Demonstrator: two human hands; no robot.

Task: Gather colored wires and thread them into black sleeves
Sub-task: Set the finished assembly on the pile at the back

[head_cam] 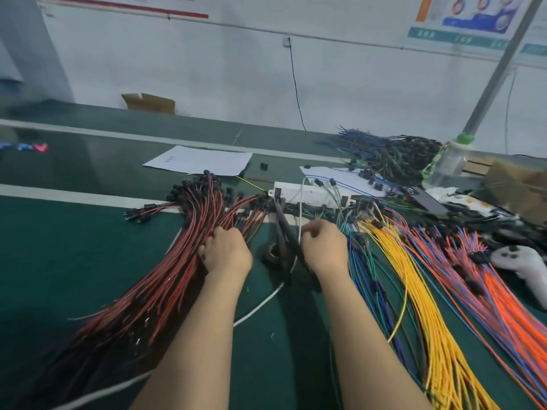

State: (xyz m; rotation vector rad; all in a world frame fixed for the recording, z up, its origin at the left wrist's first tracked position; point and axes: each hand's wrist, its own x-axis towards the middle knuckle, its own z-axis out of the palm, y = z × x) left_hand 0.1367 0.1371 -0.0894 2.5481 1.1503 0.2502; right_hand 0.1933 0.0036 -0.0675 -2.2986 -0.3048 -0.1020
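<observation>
While my left hand curls round red wires left of centre, my right hand is curled beside the sleeves at centre; what it pinches I cannot tell. Tangled neighbours may drag along, their connectors snagging.

The bare left forearm and right forearm reach forward side by side. The left hand, knuckles up, curls its fingers into red wires. The right hand bunches its fingers tight; what they hold is unclear.
</observation>
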